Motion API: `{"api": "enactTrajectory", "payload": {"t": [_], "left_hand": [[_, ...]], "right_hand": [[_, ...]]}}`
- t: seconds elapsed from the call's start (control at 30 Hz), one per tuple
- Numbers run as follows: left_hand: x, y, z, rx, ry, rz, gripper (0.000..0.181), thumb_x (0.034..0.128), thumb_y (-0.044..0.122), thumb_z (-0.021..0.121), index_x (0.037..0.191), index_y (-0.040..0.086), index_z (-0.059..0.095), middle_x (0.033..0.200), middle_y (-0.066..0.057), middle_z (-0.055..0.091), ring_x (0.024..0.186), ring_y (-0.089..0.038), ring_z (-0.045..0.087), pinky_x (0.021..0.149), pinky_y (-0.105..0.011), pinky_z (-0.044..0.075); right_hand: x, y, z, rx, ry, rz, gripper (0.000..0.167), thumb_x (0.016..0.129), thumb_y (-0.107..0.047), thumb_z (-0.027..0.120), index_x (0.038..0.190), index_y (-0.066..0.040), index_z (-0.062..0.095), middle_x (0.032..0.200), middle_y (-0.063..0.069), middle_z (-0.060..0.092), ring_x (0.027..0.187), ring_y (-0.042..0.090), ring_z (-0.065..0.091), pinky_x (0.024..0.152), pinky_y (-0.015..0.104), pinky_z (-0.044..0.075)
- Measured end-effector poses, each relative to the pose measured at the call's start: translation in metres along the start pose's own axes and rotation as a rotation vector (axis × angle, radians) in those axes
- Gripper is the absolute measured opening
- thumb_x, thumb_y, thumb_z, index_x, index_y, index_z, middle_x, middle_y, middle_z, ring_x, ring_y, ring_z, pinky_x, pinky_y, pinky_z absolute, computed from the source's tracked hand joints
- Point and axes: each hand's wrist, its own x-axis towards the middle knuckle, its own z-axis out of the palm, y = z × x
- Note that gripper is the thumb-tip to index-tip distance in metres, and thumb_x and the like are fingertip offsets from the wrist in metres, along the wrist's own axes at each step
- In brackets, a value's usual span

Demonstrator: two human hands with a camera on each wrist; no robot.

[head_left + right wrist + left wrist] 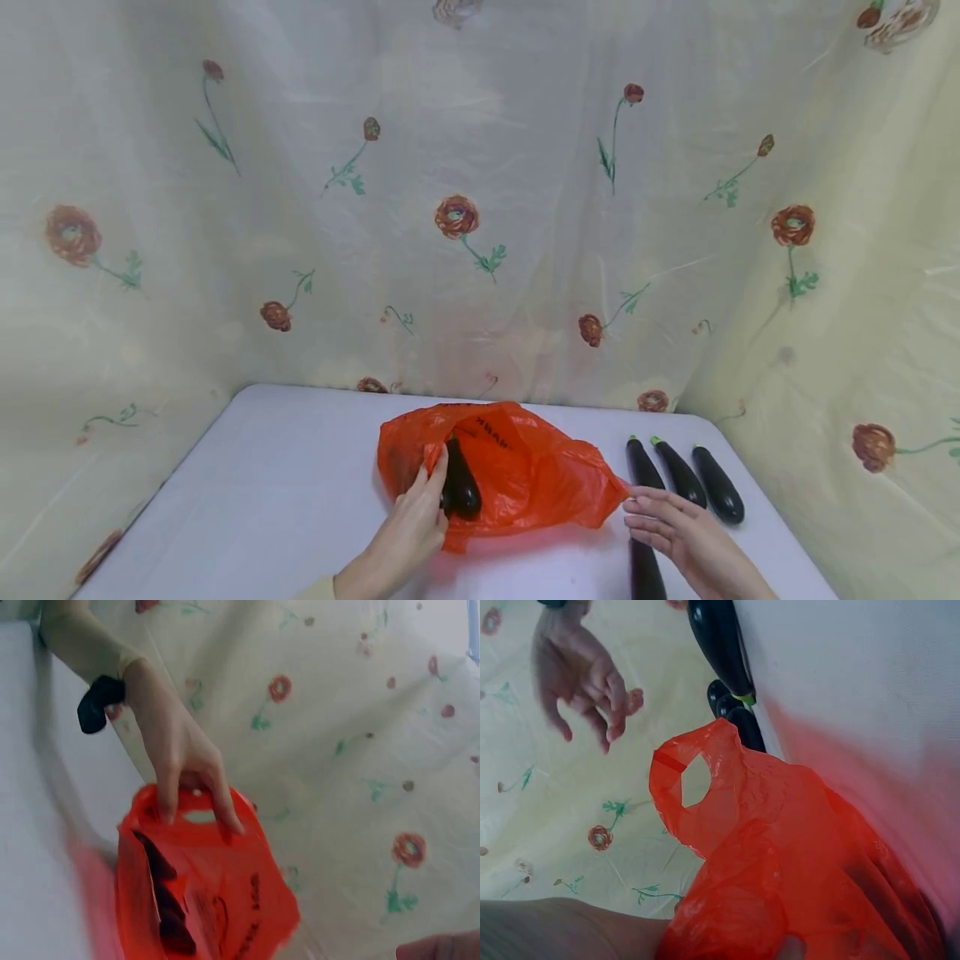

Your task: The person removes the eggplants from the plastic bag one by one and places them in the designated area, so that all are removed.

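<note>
A red plastic bag point(525, 467) lies on its side on the table, its mouth turned toward me. My left hand point(408, 521) grips the bag's left edge by the handle, as the right wrist view also shows. Dark eggplants point(174, 922) are inside the bag, and one eggplant point(462, 483) shows at the mouth. By the bag's right handle point(664, 780) is my right hand point(686, 533), fingers loosely extended; the left wrist view shows it apart from the bag and holding nothing. One loose eggplant point(647, 571) lies just left of and below the right hand.
Beyond my right hand, three more eggplants point(717, 485) lie side by side at the right of the white table point(300, 467). A pale flowered curtain point(525, 275) hangs behind the table and along both sides.
</note>
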Motion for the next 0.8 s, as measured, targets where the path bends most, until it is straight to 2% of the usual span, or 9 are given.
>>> {"api": "enactTrajectory", "payload": {"t": [0.13,0.23,0.43,0.5,0.7,0.8], "left_hand": [[0.003,0.003,0.000,0.002,-0.028,-0.004,0.080,0.0806,-0.005,0.061,0.152,0.001,0.025,0.151,-0.034,0.026,0.100,-0.036,0.063,0.089,-0.055,0.050],[0.007,0.006,-0.001,-0.007,-0.063,-0.031,0.080,0.0816,-0.004,0.062,0.152,0.002,0.024,0.151,-0.033,0.027,0.097,-0.033,0.063,0.089,-0.055,0.049],[0.011,0.009,-0.007,-0.018,-0.077,-0.034,0.080,0.0834,-0.003,0.061,0.153,0.002,0.022,0.153,-0.033,0.024,0.106,-0.038,0.061,0.092,-0.057,0.047],[0.011,0.009,-0.009,-0.025,-0.078,-0.044,0.080,0.0835,-0.003,0.061,0.152,0.001,0.021,0.153,-0.032,0.023,0.113,-0.042,0.057,0.093,-0.058,0.046],[0.012,0.009,-0.016,-0.072,-0.118,-0.150,0.082,0.0848,-0.001,0.063,0.153,0.002,0.019,0.153,-0.032,0.025,0.126,-0.051,0.045,0.092,-0.065,0.042],[0.013,0.009,-0.019,-0.067,-0.109,-0.158,0.082,0.0848,0.000,0.064,0.153,0.001,0.019,0.151,-0.033,0.028,0.126,-0.053,0.043,0.091,-0.068,0.040]], "right_hand": [[0.010,-0.012,0.030,0.045,-0.033,0.020,0.056,0.098,-0.027,0.055,0.139,0.008,0.040,0.110,-0.001,0.068,0.100,0.015,0.066,0.094,0.031,0.052],[0.019,-0.018,0.049,0.031,-0.024,0.048,0.059,0.095,-0.029,0.060,0.138,0.008,0.043,0.111,0.003,0.069,0.101,0.016,0.066,0.095,0.034,0.052],[0.046,-0.024,0.076,-0.037,-0.031,0.051,0.062,0.094,-0.032,0.060,0.138,0.009,0.043,0.119,0.009,0.065,0.103,0.018,0.065,0.096,0.037,0.051],[0.055,-0.025,0.082,-0.047,-0.046,0.046,0.061,0.095,-0.031,0.059,0.137,0.010,0.043,0.119,0.010,0.065,0.102,0.017,0.065,0.098,0.038,0.050],[0.074,-0.026,0.098,-0.058,-0.073,0.073,0.049,0.097,-0.026,0.056,0.132,0.009,0.050,0.109,0.006,0.068,0.094,0.015,0.065,0.093,0.034,0.053],[0.081,-0.024,0.104,-0.071,-0.080,0.085,0.045,0.098,-0.024,0.055,0.129,0.008,0.054,0.105,0.006,0.068,0.091,0.014,0.065,0.090,0.032,0.054]]}}
